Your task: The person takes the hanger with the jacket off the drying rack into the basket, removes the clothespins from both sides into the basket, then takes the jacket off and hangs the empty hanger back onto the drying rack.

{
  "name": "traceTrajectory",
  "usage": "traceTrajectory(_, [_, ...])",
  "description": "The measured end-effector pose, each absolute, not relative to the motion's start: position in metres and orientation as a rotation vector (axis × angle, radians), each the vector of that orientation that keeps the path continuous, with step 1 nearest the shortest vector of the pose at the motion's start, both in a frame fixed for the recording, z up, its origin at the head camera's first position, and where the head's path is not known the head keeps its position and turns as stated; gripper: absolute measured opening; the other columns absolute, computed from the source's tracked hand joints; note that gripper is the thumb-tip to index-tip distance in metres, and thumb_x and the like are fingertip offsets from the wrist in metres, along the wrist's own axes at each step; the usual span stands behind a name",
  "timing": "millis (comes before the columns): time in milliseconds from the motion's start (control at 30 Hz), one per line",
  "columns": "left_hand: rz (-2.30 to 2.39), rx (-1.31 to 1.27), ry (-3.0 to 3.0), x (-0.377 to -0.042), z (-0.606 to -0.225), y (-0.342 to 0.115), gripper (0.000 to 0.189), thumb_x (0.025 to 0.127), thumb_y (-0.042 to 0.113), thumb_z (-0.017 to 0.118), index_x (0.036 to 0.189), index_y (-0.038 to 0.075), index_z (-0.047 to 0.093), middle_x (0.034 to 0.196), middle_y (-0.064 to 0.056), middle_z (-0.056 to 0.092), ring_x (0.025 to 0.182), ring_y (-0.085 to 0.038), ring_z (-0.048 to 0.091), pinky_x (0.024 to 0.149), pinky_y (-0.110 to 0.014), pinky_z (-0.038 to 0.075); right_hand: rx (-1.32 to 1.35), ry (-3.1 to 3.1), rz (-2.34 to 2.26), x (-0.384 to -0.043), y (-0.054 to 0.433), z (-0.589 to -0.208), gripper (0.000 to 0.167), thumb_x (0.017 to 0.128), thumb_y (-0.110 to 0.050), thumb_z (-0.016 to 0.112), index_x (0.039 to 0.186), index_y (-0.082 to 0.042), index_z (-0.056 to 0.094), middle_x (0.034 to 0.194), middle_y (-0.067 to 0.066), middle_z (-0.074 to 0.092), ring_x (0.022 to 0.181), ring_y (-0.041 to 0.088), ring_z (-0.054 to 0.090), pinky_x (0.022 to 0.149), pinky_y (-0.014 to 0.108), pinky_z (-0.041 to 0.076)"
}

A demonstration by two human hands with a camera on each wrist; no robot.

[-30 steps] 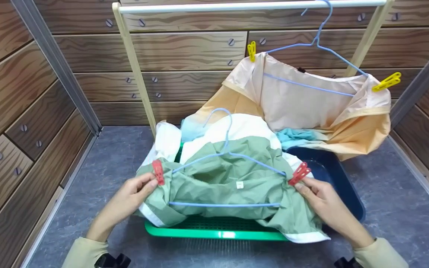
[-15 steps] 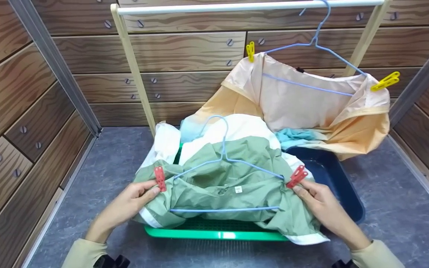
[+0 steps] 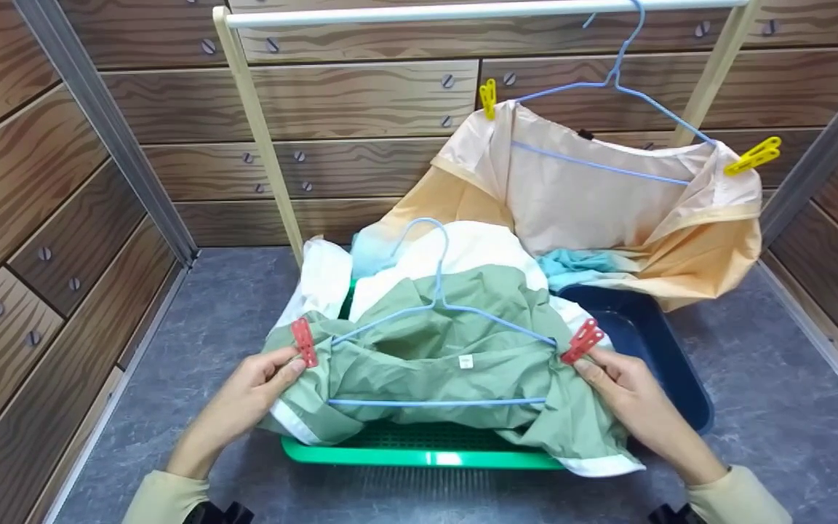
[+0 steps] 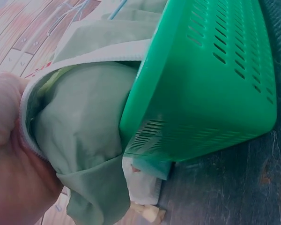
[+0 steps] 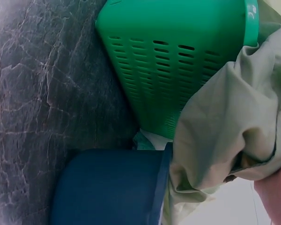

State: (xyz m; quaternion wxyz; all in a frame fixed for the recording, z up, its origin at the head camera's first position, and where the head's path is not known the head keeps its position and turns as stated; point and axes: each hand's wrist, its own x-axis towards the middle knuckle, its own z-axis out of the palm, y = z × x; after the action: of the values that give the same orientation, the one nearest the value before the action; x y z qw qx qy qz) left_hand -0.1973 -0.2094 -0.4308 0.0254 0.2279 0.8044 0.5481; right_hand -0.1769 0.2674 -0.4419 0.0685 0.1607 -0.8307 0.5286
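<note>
A green and white garment (image 3: 390, 375) with a small white label lies over the green basket (image 3: 426, 457), a blue hanger (image 3: 439, 291) at its neck opening. Red clothespins clip its shoulders, a left clothespin (image 3: 303, 342) and a right clothespin (image 3: 583, 340). My left hand (image 3: 248, 389) pinches the cloth at the left clothespin between thumb and fingers. At the opposite shoulder, my right hand (image 3: 633, 393) pinches cloth beside the right clothespin. The left wrist view shows a white-edged cloth opening (image 4: 91, 54) near the hand. Some fingertips are hidden by cloth.
Behind, a peach and orange garment (image 3: 572, 196) hangs from a white rod (image 3: 419, 14) on another blue hanger, with yellow clothespins (image 3: 753, 156). A dark blue tub (image 3: 670, 356) stands right of the basket. Wood-patterned walls (image 3: 41, 255) enclose the space.
The hanger and green garment's neckline dipped slightly toward me, then rose again. The left clothespin shifted a little left. Both hands keep their hold.
</note>
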Motion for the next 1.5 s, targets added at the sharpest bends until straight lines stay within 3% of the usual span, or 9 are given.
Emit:
traceTrajectory(467, [1.816, 0.641, 2.521, -0.193, -0.439, -0.21, 0.021, 0.102, 0.015, 0.054, 0.084, 0.004, 0.058, 0.067, 0.003, 0.047, 0.062, -0.009, 0.048, 0.057, -0.023, 0.041, 0.491, -2.51, 1.588, -0.177, 0.271, -0.444, 0.019, 0.101, -0.008, 0.056, 0.114, -0.004, 0.069, 0.061, -0.007, 0.046, 0.056, 0.006, 0.049, 0.05, 0.027, 0.043])
traceTrajectory(633, [1.893, 0.652, 2.546, -0.191, -0.446, -0.207, 0.02, 0.102, 0.01, 0.053, 0.083, 0.007, 0.058, 0.066, 0.004, 0.04, 0.062, -0.008, 0.044, 0.056, -0.023, 0.037, 0.544, -2.531, 1.522, -0.178, 0.273, -0.444, 0.022, 0.101, -0.007, 0.056, 0.118, -0.003, 0.069, 0.084, 0.0, 0.066, 0.073, 0.009, 0.06, 0.061, 0.024, 0.049])
traceTrajectory(733, [1.929, 0.684, 2.562, -0.191, -0.449, -0.206, 0.022, 0.102, 0.005, 0.052, 0.08, 0.008, 0.056, 0.064, 0.001, 0.035, 0.06, -0.006, 0.04, 0.053, -0.025, 0.034, 0.57, -2.549, 1.481, -0.178, 0.275, -0.444, 0.021, 0.1, -0.007, 0.057, 0.116, -0.004, 0.07, 0.097, 0.004, 0.069, 0.076, 0.01, 0.062, 0.064, 0.025, 0.051])
traceTrajectory(867, [1.97, 0.722, 2.588, -0.191, -0.452, -0.204, 0.024, 0.101, 0.001, 0.052, 0.078, 0.009, 0.054, 0.063, -0.002, 0.034, 0.059, -0.006, 0.039, 0.051, -0.029, 0.032, 0.597, -2.571, 1.441, -0.178, 0.277, -0.442, 0.019, 0.1, -0.007, 0.057, 0.112, -0.004, 0.071, 0.09, 0.002, 0.067, 0.068, 0.009, 0.059, 0.058, 0.027, 0.05])
traceTrajectory(1033, [1.958, 0.774, 2.689, -0.19, -0.451, -0.204, 0.021, 0.099, -0.002, 0.053, 0.082, 0.011, 0.058, 0.064, 0.005, 0.037, 0.06, -0.006, 0.041, 0.051, -0.029, 0.034, 0.617, -2.581, 1.422, -0.177, 0.277, -0.438, 0.016, 0.1, -0.008, 0.058, 0.108, -0.007, 0.072, 0.078, -0.002, 0.062, 0.06, 0.008, 0.055, 0.052, 0.028, 0.047])
traceTrajectory(1100, [1.94, 0.798, 2.74, -0.19, -0.451, -0.205, 0.018, 0.098, -0.005, 0.054, 0.088, 0.007, 0.063, 0.07, 0.006, 0.047, 0.066, -0.006, 0.047, 0.056, -0.025, 0.038, 0.621, -2.586, 1.414, -0.176, 0.278, -0.436, 0.014, 0.099, -0.009, 0.059, 0.105, -0.009, 0.072, 0.074, -0.003, 0.059, 0.058, 0.007, 0.053, 0.05, 0.027, 0.046])
traceTrajectory(1200, [1.916, 0.796, 2.769, -0.19, -0.449, -0.207, 0.02, 0.097, -0.008, 0.053, 0.106, 0.0, 0.068, 0.095, -0.002, 0.066, 0.086, -0.006, 0.056, 0.072, -0.018, 0.045, 0.626, -2.595, 1.39, -0.175, 0.278, -0.435, 0.012, 0.098, -0.008, 0.061, 0.102, -0.01, 0.072, 0.074, -0.004, 0.059, 0.059, 0.007, 0.053, 0.051, 0.027, 0.045])
traceTrajectory(1333, [1.89, 0.777, 2.744, -0.19, -0.447, -0.21, 0.028, 0.097, -0.007, 0.053, 0.122, -0.003, 0.065, 0.125, -0.016, 0.063, 0.112, -0.007, 0.055, 0.091, -0.016, 0.043, 0.637, -2.602, 1.38, -0.173, 0.279, -0.434, 0.01, 0.098, -0.008, 0.062, 0.1, -0.01, 0.071, 0.077, -0.004, 0.061, 0.061, 0.007, 0.054, 0.052, 0.027, 0.046])
traceTrajectory(1500, [1.836, 0.797, 2.674, -0.19, -0.44, -0.214, 0.026, 0.099, -0.003, 0.052, 0.121, 0.0, 0.065, 0.123, -0.013, 0.064, 0.108, -0.01, 0.058, 0.089, -0.019, 0.045, 0.633, -2.617, 1.379, -0.171, 0.28, -0.43, 0.012, 0.098, -0.01, 0.06, 0.103, -0.009, 0.072, 0.083, -0.001, 0.064, 0.065, 0.008, 0.057, 0.054, 0.027, 0.048])
